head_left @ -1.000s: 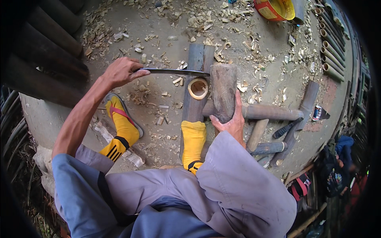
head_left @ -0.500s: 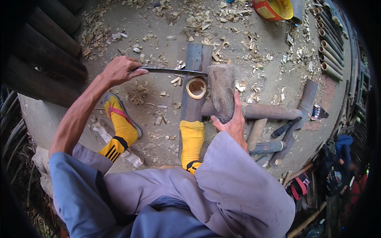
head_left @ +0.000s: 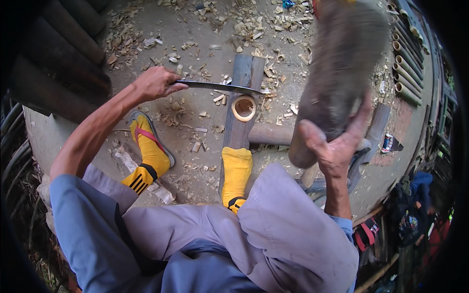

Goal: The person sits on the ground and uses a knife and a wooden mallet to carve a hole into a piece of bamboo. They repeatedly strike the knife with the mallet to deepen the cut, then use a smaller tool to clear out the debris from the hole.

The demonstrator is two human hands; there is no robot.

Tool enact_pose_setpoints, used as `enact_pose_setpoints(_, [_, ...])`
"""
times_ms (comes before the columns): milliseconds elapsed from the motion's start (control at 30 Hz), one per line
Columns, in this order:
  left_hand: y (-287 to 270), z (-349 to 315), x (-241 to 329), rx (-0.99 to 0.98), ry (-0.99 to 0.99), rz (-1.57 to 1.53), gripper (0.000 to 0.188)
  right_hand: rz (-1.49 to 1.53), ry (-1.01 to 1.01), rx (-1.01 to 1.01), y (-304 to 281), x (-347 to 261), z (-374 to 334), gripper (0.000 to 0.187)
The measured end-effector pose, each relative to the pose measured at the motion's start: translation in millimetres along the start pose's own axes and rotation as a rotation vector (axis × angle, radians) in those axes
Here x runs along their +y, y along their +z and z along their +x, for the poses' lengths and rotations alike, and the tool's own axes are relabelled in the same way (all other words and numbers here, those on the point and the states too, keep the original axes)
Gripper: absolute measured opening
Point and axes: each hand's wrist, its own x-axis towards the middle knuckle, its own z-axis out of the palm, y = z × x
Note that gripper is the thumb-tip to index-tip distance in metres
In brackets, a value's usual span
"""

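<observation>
My left hand (head_left: 159,84) is closed around the handle end of a long knife (head_left: 220,87). Its dark blade points right and crosses above a dark bamboo pole (head_left: 236,128), just beyond a round, pale-rimmed bamboo opening (head_left: 244,108). On the right, my right hand (head_left: 337,149) grips a thick wooden mallet (head_left: 344,61), which is raised, tilted and smeared by motion. The mallet is apart from the blade. My foot in a yellow sock (head_left: 237,171) rests on the near part of the pole.
A crosswise bamboo piece (head_left: 270,133) lies right of the pole, partly behind the mallet. Wood chips (head_left: 132,44) litter the ground. Dark thick poles (head_left: 58,63) stand at left; cut bamboo tubes (head_left: 407,73) line the right. My sandalled foot (head_left: 150,146) is at left.
My right hand has lifted the mallet off the blade area, up and to the right. The knife has shifted slightly right, with my left hand still on it.
</observation>
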Motion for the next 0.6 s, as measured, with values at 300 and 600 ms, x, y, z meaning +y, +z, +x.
enact_pose_setpoints(300, [0,12,-6,0.007,0.045,0.053,0.043,-0.384,0.251,-0.61,12,27,37,0.093])
enact_pose_setpoints(600, [3,14,-6,-0.015,0.042,0.042,0.047,-0.203,-0.32,-0.001,19,27,34,0.093])
